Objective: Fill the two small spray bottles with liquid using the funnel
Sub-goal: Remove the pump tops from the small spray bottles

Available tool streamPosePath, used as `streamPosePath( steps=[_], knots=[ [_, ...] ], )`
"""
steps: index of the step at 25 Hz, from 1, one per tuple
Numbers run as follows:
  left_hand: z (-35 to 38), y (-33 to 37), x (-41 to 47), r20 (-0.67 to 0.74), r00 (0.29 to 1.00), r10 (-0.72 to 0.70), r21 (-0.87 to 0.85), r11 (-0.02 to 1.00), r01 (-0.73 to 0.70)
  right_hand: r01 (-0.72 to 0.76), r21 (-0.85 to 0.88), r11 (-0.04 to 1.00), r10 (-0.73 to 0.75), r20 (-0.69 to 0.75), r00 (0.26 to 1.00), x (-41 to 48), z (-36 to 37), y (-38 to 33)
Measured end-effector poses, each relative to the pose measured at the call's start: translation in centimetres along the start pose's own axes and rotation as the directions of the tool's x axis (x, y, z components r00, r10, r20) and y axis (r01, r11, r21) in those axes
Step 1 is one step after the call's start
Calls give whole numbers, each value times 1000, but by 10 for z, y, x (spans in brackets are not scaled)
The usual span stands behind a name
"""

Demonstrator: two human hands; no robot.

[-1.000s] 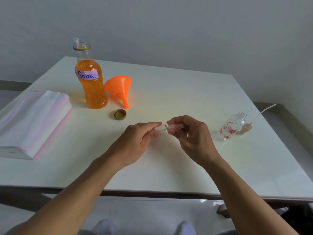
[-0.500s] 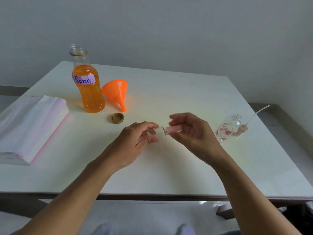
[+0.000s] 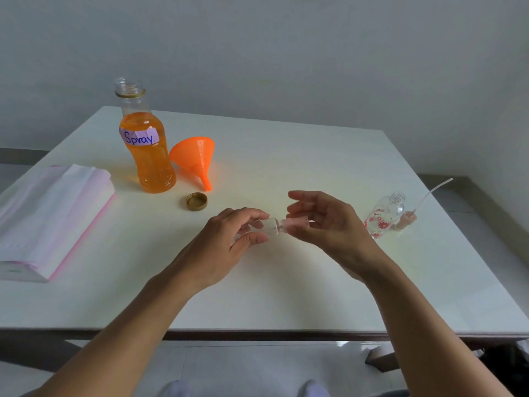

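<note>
My left hand [image 3: 229,242] grips a small clear spray bottle [image 3: 267,226] lying sideways just above the white table [image 3: 286,167]. My right hand [image 3: 323,224] holds the bottle's pink spray cap [image 3: 294,223] with loosened fingers. A second small bottle with red flowers [image 3: 385,214] lies open on its side at the right, its pink spray head with tube [image 3: 406,220] beside it. A tall open bottle of orange liquid labelled "Spray" [image 3: 144,144] stands at the back left. The orange funnel [image 3: 196,160] lies on its side next to it.
A gold screw cap [image 3: 197,202] lies in front of the orange bottle. A stack of white and pink paper [image 3: 48,216] sits at the table's left edge. A grey wall runs behind the table.
The camera has tilted, shifting the scene down. My right hand's fingers have spread and loosened around the pink cap, while my left hand keeps hold of the small bottle.
</note>
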State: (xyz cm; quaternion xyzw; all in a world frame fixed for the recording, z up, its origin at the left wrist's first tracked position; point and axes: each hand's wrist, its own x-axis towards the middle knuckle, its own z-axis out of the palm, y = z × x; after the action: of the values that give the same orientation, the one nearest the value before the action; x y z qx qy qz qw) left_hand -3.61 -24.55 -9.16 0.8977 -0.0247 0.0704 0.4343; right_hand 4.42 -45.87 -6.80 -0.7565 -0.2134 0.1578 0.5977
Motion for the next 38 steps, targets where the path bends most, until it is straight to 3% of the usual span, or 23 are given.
streamPosePath(
  steps=[5, 11, 15, 19, 24, 26, 30, 33, 38],
  knots=[
    [2, 2, -2, -18, 1000, 9, 14, 1000, -9, -142, -60, 988, 141, -24, 990, -2, 6, -2],
    [3, 3, -1, 26, 999, -31, -62, 998, 32, -8, -164, 986, 6, -10, 1000, -6, -3, -3],
    [2, 4, -1, 52, 997, -63, -122, 990, 69, -15, -174, 985, 4, -60, 998, -8, -13, -1],
    [-3, 4, 1, -6, 999, -52, -153, 987, 50, -15, -157, 987, -4, -115, 993, -12, -25, -3],
    [-11, 2, 7, -144, 985, -99, -316, 948, 49, -56, -391, 919, 4, -132, 991, -21, -32, 2],
    [-10, 3, 11, -185, 974, -129, -393, 918, 47, -89, -437, 895, 12, -175, 985, -22, -29, 8],
    [10, 15, 17, -201, 966, -162, -477, 877, 48, -150, -371, 916, 29, -314, 949, -20, -24, 10],
    [30, 24, 25, -202, 968, -147, -432, 901, 47, -171, -292, 941, 33, -424, 905, -14, -23, 16],
    [57, 24, 34, -169, 974, -148, -363, 928, 78, -163, -384, 909, -59, -505, 861, -1, -16, 30]
  ],
)
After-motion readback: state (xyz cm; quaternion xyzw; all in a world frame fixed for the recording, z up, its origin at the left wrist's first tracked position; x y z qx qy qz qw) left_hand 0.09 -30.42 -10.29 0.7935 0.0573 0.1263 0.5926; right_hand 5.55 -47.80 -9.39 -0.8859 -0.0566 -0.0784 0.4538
